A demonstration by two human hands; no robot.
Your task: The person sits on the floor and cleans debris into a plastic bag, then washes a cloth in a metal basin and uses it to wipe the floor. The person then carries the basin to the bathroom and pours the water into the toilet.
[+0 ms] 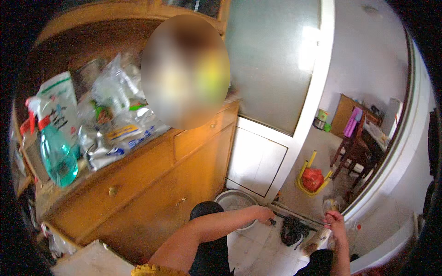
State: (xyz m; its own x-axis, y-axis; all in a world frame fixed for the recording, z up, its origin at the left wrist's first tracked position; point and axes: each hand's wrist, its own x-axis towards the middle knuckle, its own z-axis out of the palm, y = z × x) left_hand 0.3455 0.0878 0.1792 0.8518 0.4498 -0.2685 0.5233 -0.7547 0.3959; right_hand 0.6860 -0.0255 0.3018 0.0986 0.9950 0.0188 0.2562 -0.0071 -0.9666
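My left hand (265, 215) reaches across the rim of a round metal basin (232, 199) on the tiled floor. Its fingers are closed around a small dark object (273, 223), too small to identify. To its right, a black crumpled bundle (291, 230), possibly a plastic bag, lies by the door threshold. My right hand (335, 221) grips what looks like a long clear plastic package (317, 239) with brownish contents. Part of the package shows above the fingers and part below. Blur hides its details.
On the left, a wooden cabinet (145, 193) bears a teal spray bottle (58, 158), a white pouch (60, 93) and several plastic packages (117, 132). A white-framed glass door (259, 151) stands behind the basin. Beyond the doorway are a yellow-framed stool (312, 179) and a wooden chair (355, 148).
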